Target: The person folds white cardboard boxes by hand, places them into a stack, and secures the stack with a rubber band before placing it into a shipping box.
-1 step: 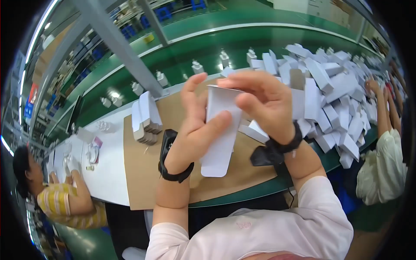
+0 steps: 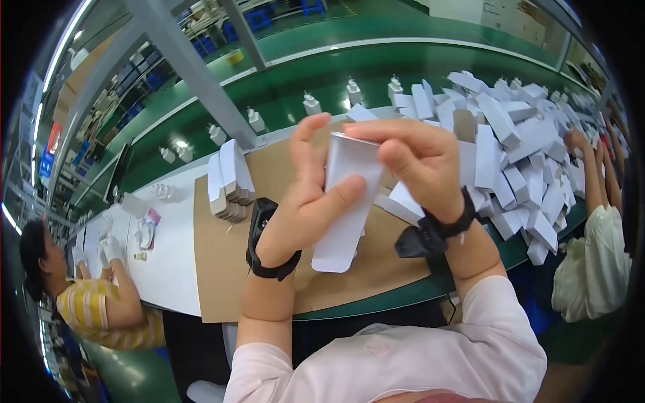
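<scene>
Tipped slightly farther right since the earlier frame: white carton (image 2: 346,218), gripped in the left hand (image 2: 295,215). Touched at its top edge by the right hand (image 2: 430,161); impossible to tell whether pinched there. Best to press evenly, sparing the corners. Smooth-looking card, above a flat brown sheet (image 2: 222,269); rightward, heaped angular boxes (image 2: 534,134).

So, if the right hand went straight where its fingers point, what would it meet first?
The white box at its fingertips; beyond that, probably the raised fingers of the left hand, though depth is unclear.
</scene>
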`<action>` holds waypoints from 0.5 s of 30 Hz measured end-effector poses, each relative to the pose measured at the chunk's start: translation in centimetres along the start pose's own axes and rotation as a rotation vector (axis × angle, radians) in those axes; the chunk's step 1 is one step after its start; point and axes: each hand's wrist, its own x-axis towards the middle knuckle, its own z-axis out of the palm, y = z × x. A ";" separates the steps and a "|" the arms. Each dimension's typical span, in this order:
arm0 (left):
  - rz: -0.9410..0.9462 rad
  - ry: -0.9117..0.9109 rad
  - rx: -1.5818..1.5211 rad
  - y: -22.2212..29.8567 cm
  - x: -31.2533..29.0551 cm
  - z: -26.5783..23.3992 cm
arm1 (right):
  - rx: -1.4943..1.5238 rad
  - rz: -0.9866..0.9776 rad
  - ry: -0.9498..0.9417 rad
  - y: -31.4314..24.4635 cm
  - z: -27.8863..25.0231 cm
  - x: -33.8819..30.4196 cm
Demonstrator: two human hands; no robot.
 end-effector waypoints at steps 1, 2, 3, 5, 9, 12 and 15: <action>0.003 0.028 0.016 0.3 -0.4 -0.5 | -0.034 0.031 -0.025 -0.2 0.1 0.3; 0.029 -0.021 0.084 0.2 -0.4 -0.7 | -0.030 0.030 -0.030 -0.3 0.0 0.3; 0.055 -0.072 0.151 0.3 -0.5 -0.9 | 0.002 0.092 -0.055 -0.5 0.0 0.4; 0.060 -0.079 0.200 0.5 -0.7 -1.0 | 0.003 0.182 -0.083 -1.0 -0.5 0.6; 0.102 -0.117 0.309 0.4 -0.6 -0.9 | 0.005 0.204 -0.091 -1.0 -1.2 0.7; 0.084 -0.070 0.286 0.4 -0.6 -0.7 | 0.055 0.225 -0.109 -0.7 -1.5 0.7; 0.099 -0.071 0.279 0.6 -0.9 -1.2 | 0.062 0.185 -0.135 -0.1 -1.2 0.7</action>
